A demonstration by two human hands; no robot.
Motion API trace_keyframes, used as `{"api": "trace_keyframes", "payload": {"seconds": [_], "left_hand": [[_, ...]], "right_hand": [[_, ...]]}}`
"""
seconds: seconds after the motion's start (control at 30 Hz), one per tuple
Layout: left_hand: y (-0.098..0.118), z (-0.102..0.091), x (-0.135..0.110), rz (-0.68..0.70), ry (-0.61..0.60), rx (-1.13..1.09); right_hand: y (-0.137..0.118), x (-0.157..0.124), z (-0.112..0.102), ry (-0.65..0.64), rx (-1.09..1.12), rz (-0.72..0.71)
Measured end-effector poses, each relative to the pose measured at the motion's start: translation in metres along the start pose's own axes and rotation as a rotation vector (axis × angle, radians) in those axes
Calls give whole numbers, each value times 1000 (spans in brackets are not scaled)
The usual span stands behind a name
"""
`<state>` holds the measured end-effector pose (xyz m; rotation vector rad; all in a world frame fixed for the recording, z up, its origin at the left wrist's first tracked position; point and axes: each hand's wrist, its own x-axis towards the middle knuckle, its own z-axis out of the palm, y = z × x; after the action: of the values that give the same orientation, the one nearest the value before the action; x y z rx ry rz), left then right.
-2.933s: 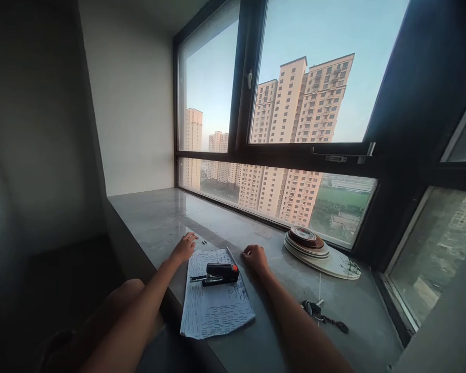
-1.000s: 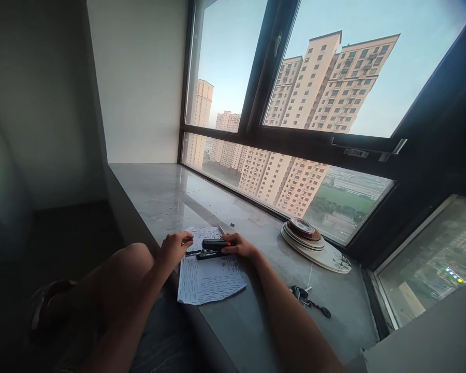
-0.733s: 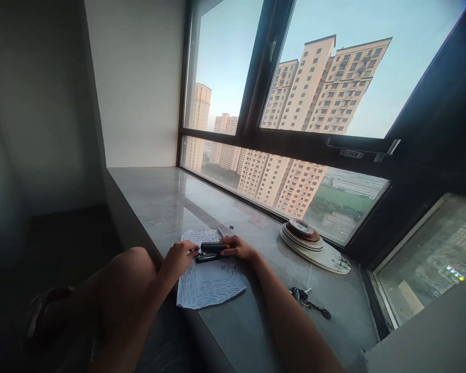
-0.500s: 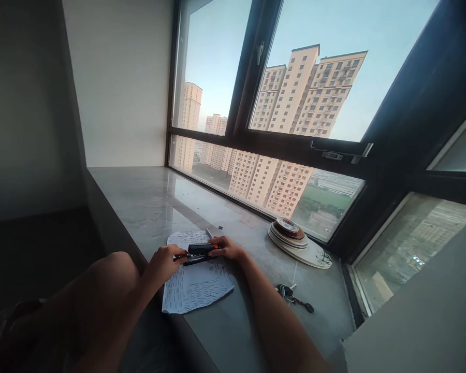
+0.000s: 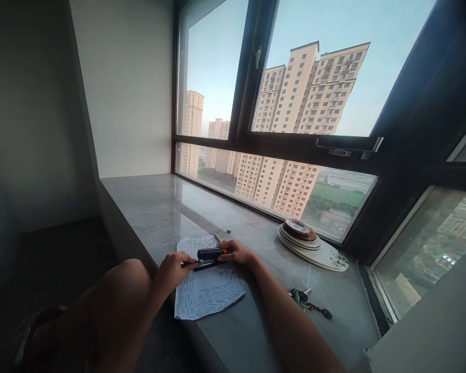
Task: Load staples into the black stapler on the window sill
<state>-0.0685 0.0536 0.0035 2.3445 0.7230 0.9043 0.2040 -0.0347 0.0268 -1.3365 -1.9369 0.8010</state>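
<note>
A black stapler (image 5: 209,254) with a small orange-red part is held between my two hands, above the paper. Its top cover is raised from the lower part, and a metal strip shows in the gap. My right hand (image 5: 236,253) is closed around the hinge end. At the other end, my left hand (image 5: 173,268) pinches the lower part with thumb and fingers. Beneath lies a white sheet of paper (image 5: 207,298) covered in rows of dark handwriting, its near edge reaching the ledge's front. A slim light-coloured object (image 5: 216,237) pokes out behind my right hand, partly hidden.
On the grey stone window ledge (image 5: 140,194), a stack of round plates (image 5: 299,243) stands right, near the window frame. A bunch of keys (image 5: 301,296) lies beside my right forearm. My bent knee (image 5: 130,280) rests against the ledge's front edge. A small dark bit (image 5: 229,231) lies beyond the paper.
The view has shifted slightly, so the ledge and its things appear further right. Both hands keep their hold on the stapler, with little visible change in its opening.
</note>
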Motion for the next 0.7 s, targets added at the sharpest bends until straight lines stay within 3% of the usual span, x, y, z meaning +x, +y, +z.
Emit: {"api": "trace_keyframes", "payload": {"seconds": [0.1, 0.33, 0.43, 0.7], "left_hand": [[0, -6, 0, 16, -26, -17], [-8, -39, -8, 53, -290, -146], [-16, -39, -9, 50, -265, -148], [-21, -13, 14, 242, -151, 61]], "right_hand": [[1, 1, 0, -13, 36, -33], [3, 1, 0, -3, 112, -38], [2, 1, -1, -3, 121, -53], [-10, 2, -1, -96, 166, -101]]}}
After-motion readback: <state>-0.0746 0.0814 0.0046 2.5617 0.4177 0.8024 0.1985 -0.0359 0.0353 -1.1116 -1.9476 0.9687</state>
